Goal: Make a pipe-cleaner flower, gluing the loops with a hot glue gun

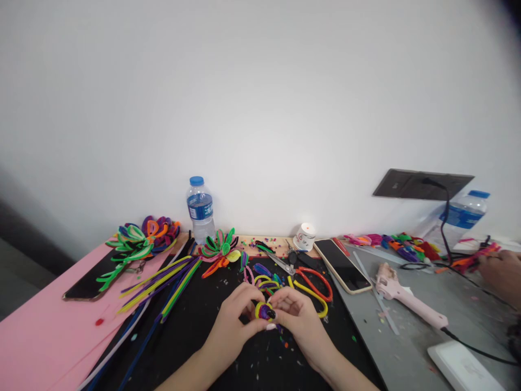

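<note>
1. Head view: the left hand (234,315) and the right hand (299,317) meet over the black surface (203,336). The fingers of both hands pinch a small yellow and purple fuzzy coil (264,311) between them.
2. Just past the fingers lie red scissors (315,282) and loose fuzzy loops (264,277).
3. Far right of the fingers, a pink glue gun (401,293) lies beside a phone (342,265).
4. Far left of the fingers, long fuzzy sticks (163,282) lie in a bunch.

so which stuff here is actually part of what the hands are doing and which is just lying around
In use:
- left hand and right hand, pinching the yellow and purple coil
- loose pipe cleaners
- finished pipe-cleaner flower
- red scissors

Lying about:
- water bottle
- phone
- pink glue gun
- tape roll
- another person's hand
</note>
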Demonstrator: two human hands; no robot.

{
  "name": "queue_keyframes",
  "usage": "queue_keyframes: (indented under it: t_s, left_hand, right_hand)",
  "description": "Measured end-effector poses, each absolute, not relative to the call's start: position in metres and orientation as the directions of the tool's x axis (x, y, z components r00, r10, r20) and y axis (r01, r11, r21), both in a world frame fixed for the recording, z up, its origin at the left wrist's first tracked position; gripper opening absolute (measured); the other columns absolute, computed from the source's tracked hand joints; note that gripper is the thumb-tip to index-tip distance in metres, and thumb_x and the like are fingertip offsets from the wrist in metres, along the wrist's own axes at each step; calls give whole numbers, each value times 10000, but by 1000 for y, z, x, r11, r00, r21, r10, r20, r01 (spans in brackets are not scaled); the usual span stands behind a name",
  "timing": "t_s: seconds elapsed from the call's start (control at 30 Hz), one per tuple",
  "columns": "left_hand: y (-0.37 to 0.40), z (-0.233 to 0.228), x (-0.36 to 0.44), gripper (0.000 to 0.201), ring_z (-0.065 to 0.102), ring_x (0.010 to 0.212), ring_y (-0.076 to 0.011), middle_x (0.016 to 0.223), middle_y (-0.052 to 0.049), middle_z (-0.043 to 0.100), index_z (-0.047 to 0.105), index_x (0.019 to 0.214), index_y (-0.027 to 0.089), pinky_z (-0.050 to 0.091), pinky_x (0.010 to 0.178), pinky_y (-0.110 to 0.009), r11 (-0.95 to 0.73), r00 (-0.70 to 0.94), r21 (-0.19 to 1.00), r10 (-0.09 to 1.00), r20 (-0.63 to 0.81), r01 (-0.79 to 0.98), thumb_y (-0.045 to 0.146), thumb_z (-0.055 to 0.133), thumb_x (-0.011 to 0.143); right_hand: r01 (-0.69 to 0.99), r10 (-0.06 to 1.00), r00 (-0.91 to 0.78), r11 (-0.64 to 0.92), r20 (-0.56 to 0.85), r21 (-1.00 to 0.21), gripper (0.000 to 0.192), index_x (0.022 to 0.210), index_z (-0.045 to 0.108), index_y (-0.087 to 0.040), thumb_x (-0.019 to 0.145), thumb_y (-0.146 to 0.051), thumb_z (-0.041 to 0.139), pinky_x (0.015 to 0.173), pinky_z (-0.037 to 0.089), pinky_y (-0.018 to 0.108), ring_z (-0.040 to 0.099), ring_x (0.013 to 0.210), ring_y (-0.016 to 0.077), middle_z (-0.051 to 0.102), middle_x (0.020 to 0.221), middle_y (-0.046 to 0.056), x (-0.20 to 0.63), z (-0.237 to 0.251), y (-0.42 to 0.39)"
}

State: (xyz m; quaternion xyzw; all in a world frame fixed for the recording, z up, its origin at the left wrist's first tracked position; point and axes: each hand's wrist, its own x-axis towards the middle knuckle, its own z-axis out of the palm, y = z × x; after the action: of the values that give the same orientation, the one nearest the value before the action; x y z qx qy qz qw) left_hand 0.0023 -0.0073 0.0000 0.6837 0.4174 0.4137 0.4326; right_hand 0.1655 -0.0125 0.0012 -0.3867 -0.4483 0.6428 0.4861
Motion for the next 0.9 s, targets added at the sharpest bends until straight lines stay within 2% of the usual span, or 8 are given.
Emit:
queue_keyframes:
  t_s: [0.57,0.9]
  left_hand:
    - [-8,-1,5,158,464,556,-97,636,56,527,569,790,179,350,526,-195,-120,309,979,949,65,162,147,664,668]
    - [-8,-1,6,149,458,554,-99,628,49,524,583,763,171,353,523,-198,-123,274,983,958,81,138,132,665,645]
  right_hand:
    - [-290,970,-240,-111,-40,-951,178,757,602,-164,636,-118,725,598,411,219,540,643,111,595,689,-20,165,2,-12]
    - [-257,973,-221,-121,-64,-959,214,777,564,-184,637,-148,722,575,426,225,525,610,111,554,663,-38,163,5,-11]
